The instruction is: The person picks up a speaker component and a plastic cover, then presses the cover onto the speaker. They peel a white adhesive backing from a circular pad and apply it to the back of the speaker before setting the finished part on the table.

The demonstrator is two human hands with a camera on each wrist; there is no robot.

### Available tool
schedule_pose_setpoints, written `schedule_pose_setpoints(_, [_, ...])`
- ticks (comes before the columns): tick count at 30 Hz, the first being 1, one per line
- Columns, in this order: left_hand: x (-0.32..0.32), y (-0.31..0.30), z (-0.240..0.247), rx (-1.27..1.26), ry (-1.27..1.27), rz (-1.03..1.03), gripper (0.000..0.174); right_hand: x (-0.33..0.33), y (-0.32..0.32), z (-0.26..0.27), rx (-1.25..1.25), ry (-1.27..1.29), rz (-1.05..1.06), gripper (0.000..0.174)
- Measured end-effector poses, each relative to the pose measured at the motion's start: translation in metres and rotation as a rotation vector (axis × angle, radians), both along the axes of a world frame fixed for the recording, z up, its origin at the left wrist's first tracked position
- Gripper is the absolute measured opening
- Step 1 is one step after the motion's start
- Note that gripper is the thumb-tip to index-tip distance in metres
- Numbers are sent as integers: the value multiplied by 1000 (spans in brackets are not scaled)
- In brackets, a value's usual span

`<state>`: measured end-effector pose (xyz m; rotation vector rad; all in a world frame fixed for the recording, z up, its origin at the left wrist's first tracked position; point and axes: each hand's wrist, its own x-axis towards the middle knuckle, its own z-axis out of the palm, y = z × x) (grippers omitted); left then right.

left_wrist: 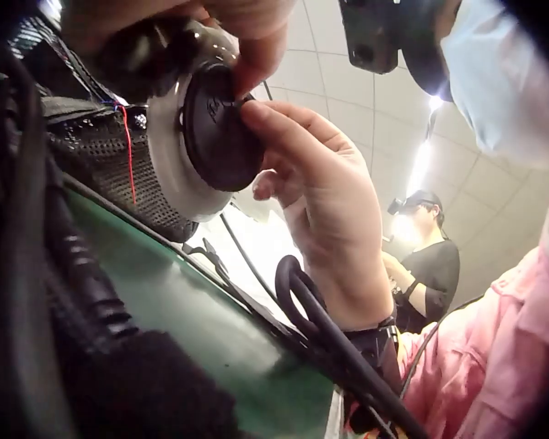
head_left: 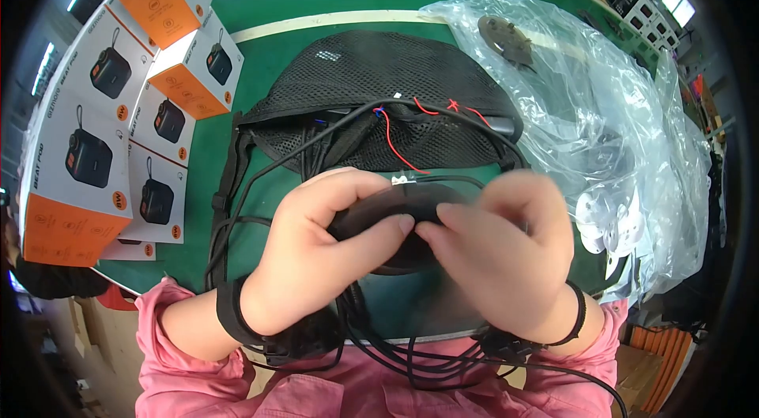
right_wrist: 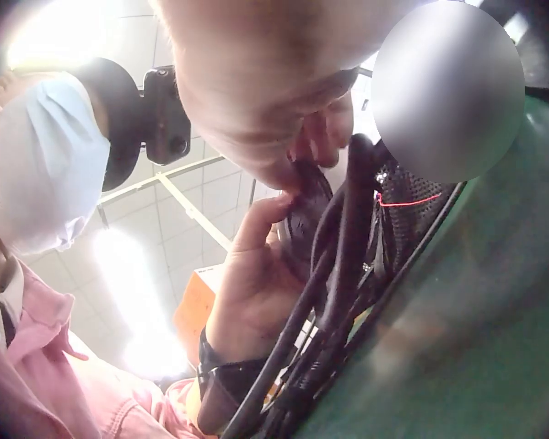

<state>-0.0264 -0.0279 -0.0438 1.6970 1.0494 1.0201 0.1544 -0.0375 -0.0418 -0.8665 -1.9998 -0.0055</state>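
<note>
A dark round disc (head_left: 399, 261) is held up between both hands, close over the front of the table. My left hand (head_left: 304, 252) grips its left side, thumb on the near face and fingers behind. My right hand (head_left: 506, 248), slightly blurred, pinches the disc's edge right beside the left thumb. In the left wrist view the disc's black face (left_wrist: 210, 133) bears a small mark near its rim, and a pale rounded piece (left_wrist: 169, 174) shows behind it. Beyond the hands lies a black mesh bag (head_left: 379, 62) with cables and red wires across its opening.
Printed speaker boxes (head_left: 95, 141) are stacked at the left. A clear plastic bag (head_left: 632, 149) spreads over the right side, with a dark round piece (head_left: 506, 40) at its far end. Black cables (head_left: 427, 367) loop below the hands. Another person (left_wrist: 430, 265) is in the background.
</note>
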Motion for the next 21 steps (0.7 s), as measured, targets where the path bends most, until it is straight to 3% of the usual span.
schedule_pose_setpoints(2, [4, -2, 5, -561, -474, 25, 23, 4, -1, 1, -210, 28, -47, 29])
schedule_pose_setpoints(3, [0, 0, 12, -671, -415, -47, 29, 7, 1, 1, -278, 52, -22, 37])
schedule_pose_setpoints(4, [-4, 2, 11, -672, -411, -50, 29, 5, 2, -4, -278, 56, -25, 37])
schedule_pose_setpoints(6, [-8, 5, 8, -724, -671, -147, 37, -3, 5, -14, -623, 515, 62, 40])
schedule_pose_setpoints(7, [-4, 5, 12, -687, -591, -107, 44, -2, 6, -14, -935, 729, 249, 43])
schedule_pose_setpoints(8, [-5, 5, 12, -684, -587, -110, 44, -3, 6, -10, -930, 732, 249, 43])
schedule_pose_setpoints(10, [-7, 5, 10, -687, -695, -138, 42, -4, 7, 4, -1384, 1147, 419, 40])
schedule_pose_setpoints(12, [-6, 5, 10, -664, -687, -126, 43, -2, 7, 6, -1427, 1158, 466, 43])
schedule_pose_setpoints(14, [-5, 5, 11, -640, -680, -114, 44, -2, 6, 5, -1360, 992, 504, 46])
schedule_pose_setpoints(21, [-6, 8, 8, -600, -655, -176, 46, 1, 9, 9, -1368, 889, 443, 48])
